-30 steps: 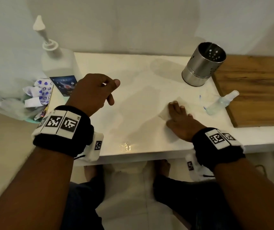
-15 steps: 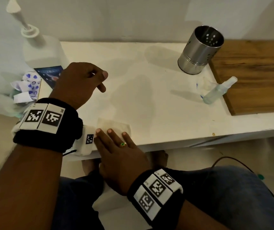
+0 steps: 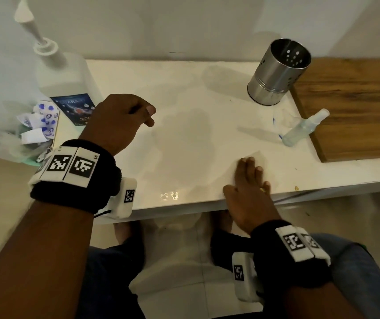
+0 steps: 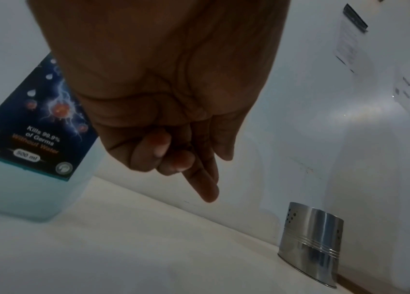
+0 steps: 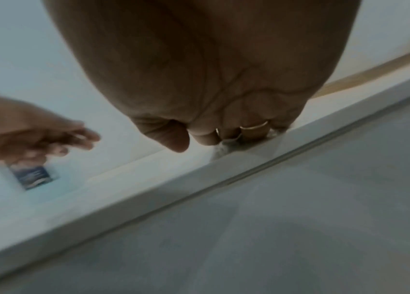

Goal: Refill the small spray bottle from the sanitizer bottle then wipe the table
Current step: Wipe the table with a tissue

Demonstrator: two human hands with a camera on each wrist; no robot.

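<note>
My right hand (image 3: 249, 180) lies flat with straight fingers on a thin white wipe (image 3: 259, 156), pressing it onto the white table (image 3: 184, 100) near the front edge. The right wrist view shows the wipe (image 5: 221, 151) bunched under the fingers at that edge. My left hand (image 3: 120, 120) hovers over the left side of the table, fingers loosely curled and holding nothing. Just behind it stands the large sanitizer bottle (image 3: 62, 77) with a pump top and blue label. The small clear spray bottle (image 3: 304, 130) lies on its side at the right, against the wooden board.
A perforated steel holder (image 3: 276, 74) stands at the back right. A wooden board (image 3: 357, 107) covers the right end of the table. A plastic bag with printed tissue packs (image 3: 23, 130) sits off the left edge. A wet sheen shows mid-table.
My right hand slid the wipe from the front left of the table rightward along the front edge. The left hand stayed hovering beside the sanitizer bottle.
</note>
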